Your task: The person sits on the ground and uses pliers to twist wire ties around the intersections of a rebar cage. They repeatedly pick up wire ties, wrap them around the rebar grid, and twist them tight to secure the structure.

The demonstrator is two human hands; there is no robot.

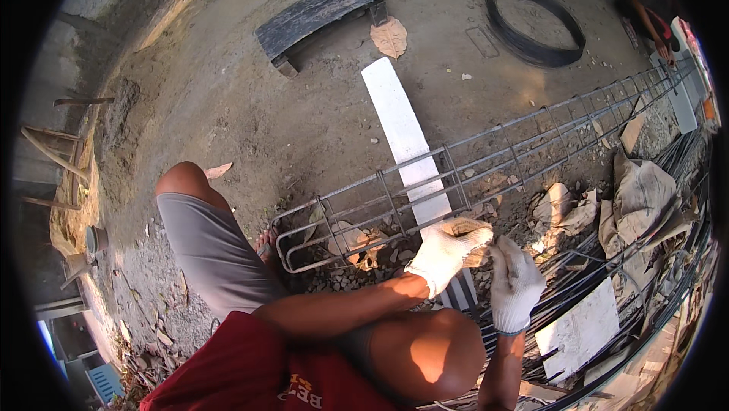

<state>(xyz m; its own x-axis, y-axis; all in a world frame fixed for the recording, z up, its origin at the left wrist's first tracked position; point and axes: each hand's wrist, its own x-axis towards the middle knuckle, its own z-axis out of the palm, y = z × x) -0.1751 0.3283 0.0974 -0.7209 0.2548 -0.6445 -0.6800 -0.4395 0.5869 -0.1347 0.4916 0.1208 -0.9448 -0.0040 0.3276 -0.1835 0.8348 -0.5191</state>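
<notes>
My left hand, in a white knit glove, is closed in a pinch beside the near edge of a long steel rebar cage. Close to it on the right, my right hand, gloved the same way, has its fingers pressed together. Whatever lies between the fingertips of either hand is too small to make out. The cage runs from in front of my knees to the far right, its bars crossed by rectangular stirrups. Beneath it lies a white board, partly hidden by my left hand.
A low dark wooden bench stands ahead. Right of it lies a coil of black wire. Another person is at the cage's far end. Long dark rods, a crumpled paper sack and a white sheet lie at right.
</notes>
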